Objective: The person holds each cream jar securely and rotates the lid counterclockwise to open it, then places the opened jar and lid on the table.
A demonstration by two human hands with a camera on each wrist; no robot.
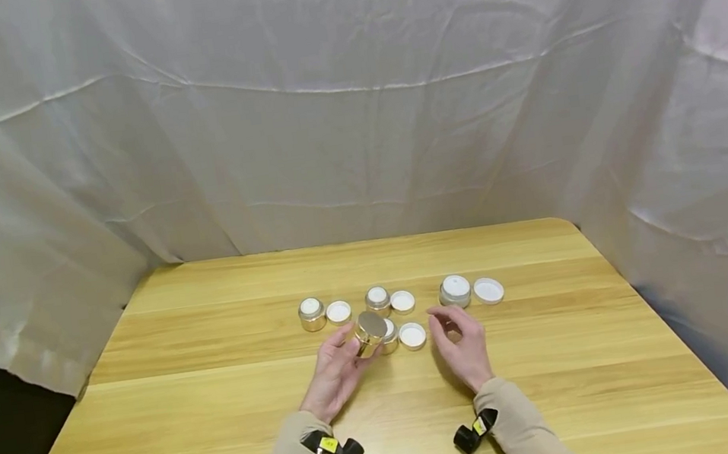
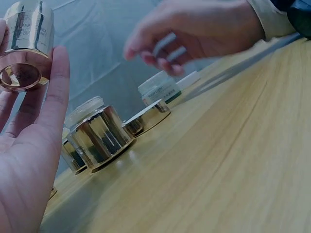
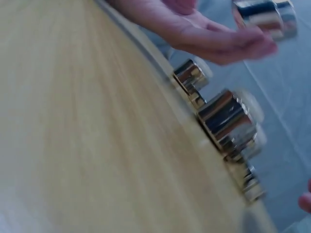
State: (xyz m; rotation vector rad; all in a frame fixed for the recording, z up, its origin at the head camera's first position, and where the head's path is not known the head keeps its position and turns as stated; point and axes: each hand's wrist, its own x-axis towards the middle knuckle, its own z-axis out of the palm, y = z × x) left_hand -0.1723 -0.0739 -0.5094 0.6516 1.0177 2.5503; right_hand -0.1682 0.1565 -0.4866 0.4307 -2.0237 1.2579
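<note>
My left hand [image 1: 340, 374] grips a shiny gold cosmetic jar [image 1: 371, 331] above the table, fingers around its side and its flat lid facing up toward the head camera. In the left wrist view the held jar [image 2: 33, 31] shows small print on its side. My right hand [image 1: 462, 343] hovers with loosely bent fingers and holds nothing. Just beyond it stands a frosted glass jar [image 1: 455, 290] with a white top. Partly hidden behind the held jar is an uncapped gold jar [image 1: 389, 337], its lid [image 1: 413, 336] lying underside up beside it.
Farther back stand two more uncapped gold jars, a left one [image 1: 312, 315] and a middle one [image 1: 377, 300]. Beside them lie a left lid [image 1: 338, 312] and a middle lid [image 1: 403, 301]; another lid [image 1: 488, 290] lies right of the glass jar. Grey curtains [image 1: 353, 144] surround the wooden table [image 1: 191, 434].
</note>
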